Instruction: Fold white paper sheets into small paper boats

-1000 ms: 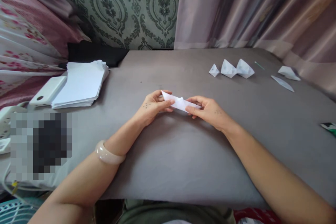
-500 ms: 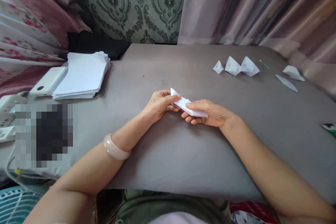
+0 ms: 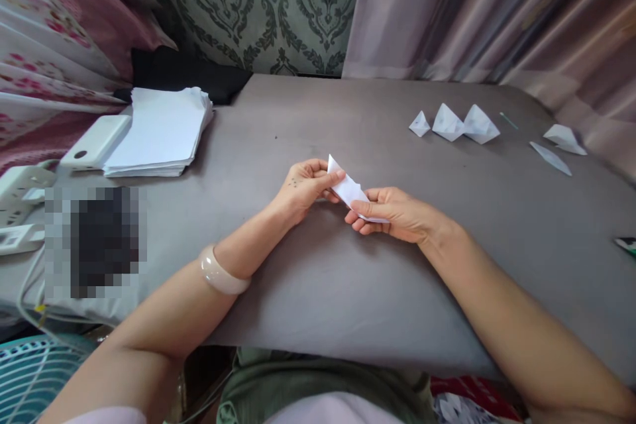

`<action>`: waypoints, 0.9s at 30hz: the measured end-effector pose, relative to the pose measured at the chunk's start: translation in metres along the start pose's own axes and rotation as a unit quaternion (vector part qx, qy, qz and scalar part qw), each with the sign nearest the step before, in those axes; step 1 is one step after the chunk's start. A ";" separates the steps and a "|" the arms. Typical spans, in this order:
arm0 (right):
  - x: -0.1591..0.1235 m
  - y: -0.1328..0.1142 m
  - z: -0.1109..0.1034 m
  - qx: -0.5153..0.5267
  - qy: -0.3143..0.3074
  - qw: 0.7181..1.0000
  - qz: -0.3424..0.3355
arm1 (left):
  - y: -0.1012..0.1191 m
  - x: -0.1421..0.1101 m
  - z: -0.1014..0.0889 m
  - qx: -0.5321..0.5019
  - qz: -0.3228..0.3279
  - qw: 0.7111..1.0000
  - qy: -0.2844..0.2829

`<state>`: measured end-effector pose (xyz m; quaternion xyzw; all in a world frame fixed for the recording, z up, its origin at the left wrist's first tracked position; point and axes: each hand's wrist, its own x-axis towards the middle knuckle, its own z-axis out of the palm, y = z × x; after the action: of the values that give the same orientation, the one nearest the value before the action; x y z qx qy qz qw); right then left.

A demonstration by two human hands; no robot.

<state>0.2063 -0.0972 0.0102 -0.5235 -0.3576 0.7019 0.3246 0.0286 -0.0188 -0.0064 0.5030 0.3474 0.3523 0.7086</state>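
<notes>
A piece of folded white paper is held between my two hands above the grey-covered table. My left hand pinches its upper left end, with the thumb on top and the fingers behind. The lower right part is gripped by my right hand, its thumb lying across the paper and its fingers curled beneath. A pointed corner sticks up beside my left thumb. The paper's underside is hidden by my fingers.
Folded paper shapes stand at the back right, and a thin green-tipped stick lies near them. Two more paper pieces are farther right. On the left are a stack of white paper, a white box-like device and a power strip.
The paper has tilted more steeply in my hands, and my right hand has shifted its grip slightly. The whole view has moved a little.
</notes>
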 end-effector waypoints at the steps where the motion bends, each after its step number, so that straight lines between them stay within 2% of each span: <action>1: -0.001 0.001 0.002 -0.027 0.014 0.999 -0.026 | 0.000 -0.001 0.000 0.002 0.002 1.000 -0.001; 4: -0.004 0.003 0.006 -0.075 0.048 0.994 -0.065 | 0.001 -0.002 -0.001 0.005 0.004 1.000 -0.006; 8: -0.005 0.006 0.003 -0.035 0.026 0.998 -0.034 | 0.002 -0.002 -0.002 -0.012 0.011 1.000 -0.003; 12: -0.004 0.006 0.000 -0.050 0.040 0.996 -0.057 | 0.002 -0.004 0.000 -0.061 -0.025 0.997 -0.026; 15: -0.005 0.004 0.002 -0.054 0.048 0.996 -0.056 | 0.002 -0.007 0.002 -0.054 -0.041 0.997 -0.040; 19: -0.007 0.003 0.006 -0.062 0.053 0.995 -0.065 | 0.003 -0.009 0.002 -0.028 -0.023 0.999 -0.028; 24: -0.008 0.003 0.005 -0.074 0.040 0.994 -0.064 | 0.003 -0.010 0.000 -0.022 -0.011 0.999 -0.041; 27: -0.008 0.001 0.006 -0.081 0.024 0.994 -0.073 | 0.002 -0.010 0.001 -0.023 0.000 1.000 -0.015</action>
<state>0.2026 -0.1055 0.0150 -0.5377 -0.4423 0.6323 0.3398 0.0238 -0.0270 -0.0027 0.4921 0.3283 0.3528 0.7250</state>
